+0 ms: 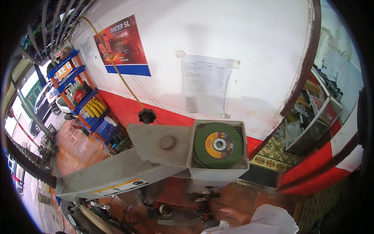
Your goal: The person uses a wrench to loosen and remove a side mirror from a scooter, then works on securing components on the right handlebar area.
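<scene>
My right hand [233,213] reaches in from the lower right, below a pale sleeve [272,220]. It is small and dim, with its fingers seeming to stretch leftward and nothing visible in them. Close to its fingertips are dark, blurred metal parts [205,210]. My left hand does not show. Above the right hand, a large grey metal machine arm [113,179] crosses the middle. At its right end an open-topped box [218,175] holds a green cutting disc [202,156] with an orange label. A black star knob [147,116] stands behind the arm.
Behind the machine is a white and red wall [249,31] with a poster [122,48] and a taped paper sheet [206,82]. A blue and orange shelf rack [83,101] stands left. A glass-sided cabinet [315,121] is at right. A small round container [165,210] sits low down.
</scene>
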Available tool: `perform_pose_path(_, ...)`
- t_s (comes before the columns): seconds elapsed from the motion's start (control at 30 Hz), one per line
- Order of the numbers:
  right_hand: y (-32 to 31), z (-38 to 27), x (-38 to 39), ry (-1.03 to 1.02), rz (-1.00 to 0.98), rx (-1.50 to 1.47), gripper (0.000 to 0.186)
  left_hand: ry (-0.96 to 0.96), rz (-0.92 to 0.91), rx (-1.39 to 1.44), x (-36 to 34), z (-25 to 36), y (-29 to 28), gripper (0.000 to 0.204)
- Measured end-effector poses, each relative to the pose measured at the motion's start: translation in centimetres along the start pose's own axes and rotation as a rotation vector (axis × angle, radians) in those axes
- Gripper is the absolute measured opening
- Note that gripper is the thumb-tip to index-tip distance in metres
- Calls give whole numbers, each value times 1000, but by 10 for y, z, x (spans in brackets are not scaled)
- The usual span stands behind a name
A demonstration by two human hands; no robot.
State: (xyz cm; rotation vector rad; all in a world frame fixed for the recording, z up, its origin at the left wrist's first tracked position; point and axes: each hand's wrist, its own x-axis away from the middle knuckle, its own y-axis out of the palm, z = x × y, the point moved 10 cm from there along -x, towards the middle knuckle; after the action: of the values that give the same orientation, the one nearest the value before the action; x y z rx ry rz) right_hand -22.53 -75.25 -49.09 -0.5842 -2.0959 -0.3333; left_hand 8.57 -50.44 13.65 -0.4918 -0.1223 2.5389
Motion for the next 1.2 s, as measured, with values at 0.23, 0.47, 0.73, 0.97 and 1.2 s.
perform_pose_path(0.23, -5, 30, -32, 15, -89, 122, 32, -25, 74, 14, 6, -8, -16, 15)
perform_pose_path(0.47, 55, -55, -41, 53, -347, 416, 28, -87, 341, -79, 58, -13, -65, 17)
perform_pose_path(0.73, 97, -135, -83, 84, -331, 598, 27, 79, 138, 3, 92, 5, -55, 47)
perform_pose_path(0.97, 197, -75, -16, 30, -747, 635, 26, 1, 333, -67, 237, 30, -79, 32)
perform_pose_path(1.2, 311, -35, -28, 18, -361, 977, 26, -158, 534, -99, 410, 51, -181, 31)
